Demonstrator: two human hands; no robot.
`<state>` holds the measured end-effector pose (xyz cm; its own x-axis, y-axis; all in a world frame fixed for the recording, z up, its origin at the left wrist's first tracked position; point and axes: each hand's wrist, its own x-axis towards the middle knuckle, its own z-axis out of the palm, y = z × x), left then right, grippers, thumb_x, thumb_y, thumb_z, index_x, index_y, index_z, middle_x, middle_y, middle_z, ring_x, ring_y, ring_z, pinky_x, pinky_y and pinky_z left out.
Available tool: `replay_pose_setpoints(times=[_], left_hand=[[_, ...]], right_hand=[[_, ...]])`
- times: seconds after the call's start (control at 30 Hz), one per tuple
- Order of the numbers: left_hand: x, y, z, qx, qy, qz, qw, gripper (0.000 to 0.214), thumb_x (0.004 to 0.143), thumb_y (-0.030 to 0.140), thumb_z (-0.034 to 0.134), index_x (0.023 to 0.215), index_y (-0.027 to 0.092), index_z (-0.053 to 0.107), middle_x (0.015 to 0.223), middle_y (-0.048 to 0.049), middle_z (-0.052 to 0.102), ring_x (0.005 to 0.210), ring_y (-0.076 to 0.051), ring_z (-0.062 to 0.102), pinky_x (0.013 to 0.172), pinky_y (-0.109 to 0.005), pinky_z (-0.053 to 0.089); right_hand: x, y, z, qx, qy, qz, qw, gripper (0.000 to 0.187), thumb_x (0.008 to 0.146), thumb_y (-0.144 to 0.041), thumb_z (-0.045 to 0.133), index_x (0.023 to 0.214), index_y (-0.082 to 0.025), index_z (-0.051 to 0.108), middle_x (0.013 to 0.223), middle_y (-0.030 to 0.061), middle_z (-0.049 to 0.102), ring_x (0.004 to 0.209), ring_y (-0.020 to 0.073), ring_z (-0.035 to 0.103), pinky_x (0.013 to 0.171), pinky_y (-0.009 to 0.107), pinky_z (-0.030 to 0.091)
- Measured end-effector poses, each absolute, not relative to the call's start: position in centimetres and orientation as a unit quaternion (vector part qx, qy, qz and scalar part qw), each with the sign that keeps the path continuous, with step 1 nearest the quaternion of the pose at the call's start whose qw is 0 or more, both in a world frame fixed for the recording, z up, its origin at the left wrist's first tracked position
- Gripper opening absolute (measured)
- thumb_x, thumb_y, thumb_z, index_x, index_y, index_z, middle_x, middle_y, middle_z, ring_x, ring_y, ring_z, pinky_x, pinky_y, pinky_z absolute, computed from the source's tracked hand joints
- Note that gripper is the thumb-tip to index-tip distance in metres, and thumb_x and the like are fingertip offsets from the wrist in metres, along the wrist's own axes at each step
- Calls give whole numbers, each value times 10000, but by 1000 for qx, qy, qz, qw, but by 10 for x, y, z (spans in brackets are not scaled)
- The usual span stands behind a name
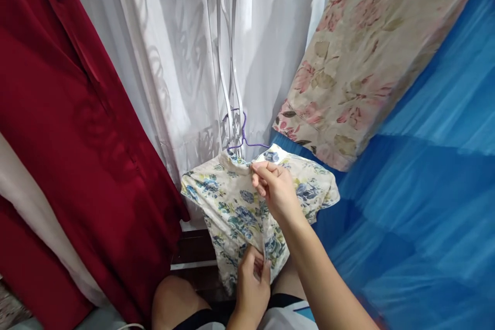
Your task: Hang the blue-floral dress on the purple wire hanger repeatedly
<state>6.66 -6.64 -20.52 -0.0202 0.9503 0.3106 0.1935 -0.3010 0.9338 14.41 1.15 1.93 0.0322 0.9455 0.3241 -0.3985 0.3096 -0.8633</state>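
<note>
In the head view a white shirt (235, 191) with blue, green and yellow flowers hangs on a purple wire hanger (245, 131). The hanger's hook goes around white straps or bars in front of a white curtain. My right hand (276, 185) pinches the shirt's front edge just below the collar. Lower down, my left hand (253, 278) has its fingers closed on the same front opening near the hem. The fabric between both hands runs roughly straight. My right hand and forearm cover part of the shirt's right side.
Dark red curtains (96, 139) hang at the left and a white curtain (178, 62) at the back. At the right, a beige cloth with pink flowers (348, 72) hangs over blue fabric (425, 227). My knee (176, 299) is just below the shirt.
</note>
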Motion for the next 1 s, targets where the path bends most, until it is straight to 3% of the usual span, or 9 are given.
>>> replay_pose_setpoints(times=[0.1,0.2,0.3,0.4,0.47,0.63,0.77,0.9,1.0], left_hand=[[49,-48,-175,589,475,584,294,160,868,313,635,925,185,559,780,-28,544,736,-177,543,712,-295,459],[24,-23,-113,601,426,649,188,266,916,309,579,1155,192,555,793,-12,503,745,-159,516,748,-282,459],[8,1,-49,696,339,626,93,384,945,281,541,1324,218,519,819,-18,523,751,-151,516,740,-269,452],[5,16,-14,763,306,567,54,171,955,256,532,1058,200,657,787,-21,576,706,-137,530,701,-253,434],[7,20,-9,768,303,563,28,139,952,240,536,920,181,658,768,-22,592,675,-128,530,676,-244,425],[17,18,-10,732,332,595,-9,109,937,236,554,878,174,621,718,-11,572,662,-133,522,675,-250,424],[15,17,9,649,330,685,-14,123,946,253,546,910,167,625,788,-22,613,738,-138,563,730,-249,440],[-25,40,18,516,349,781,44,198,917,348,598,927,155,643,806,-16,608,771,-132,578,715,-226,440],[-74,71,-1,366,324,850,197,216,857,355,665,865,144,619,704,30,540,652,-90,535,655,-200,421]], right_hand=[[148,0,4,-316,-478,509,643,225,793,-363,713,758,-162,619,458,-45,564,326,47,345,342,192,210],[150,-9,-6,-332,-476,502,641,251,808,-370,713,710,-167,600,436,-55,526,333,43,325,352,191,216],[150,-13,-6,-326,-501,484,639,261,825,-391,703,718,-176,599,439,-59,518,344,52,332,366,196,250],[148,-10,-10,-326,-527,465,632,269,834,-414,695,738,-186,587,459,-59,521,360,67,362,381,207,272],[146,-4,-19,-331,-531,451,636,293,830,-442,691,743,-192,566,472,-60,512,374,74,368,389,216,272],[140,13,-42,-339,-530,425,651,307,853,-478,653,797,-195,551,505,-62,483,427,88,377,427,229,264],[143,16,-55,-371,-531,427,631,338,815,-486,685,732,-199,527,468,-68,461,410,85,359,430,230,256],[149,-2,-70,-389,-549,428,603,306,839,-458,659,731,-196,542,499,-66,431,452,96,360,461,238,263],[148,-23,-78,-405,-567,417,583,284,861,-433,636,735,-194,546,545,-55,414,497,109,368,485,251,270]])
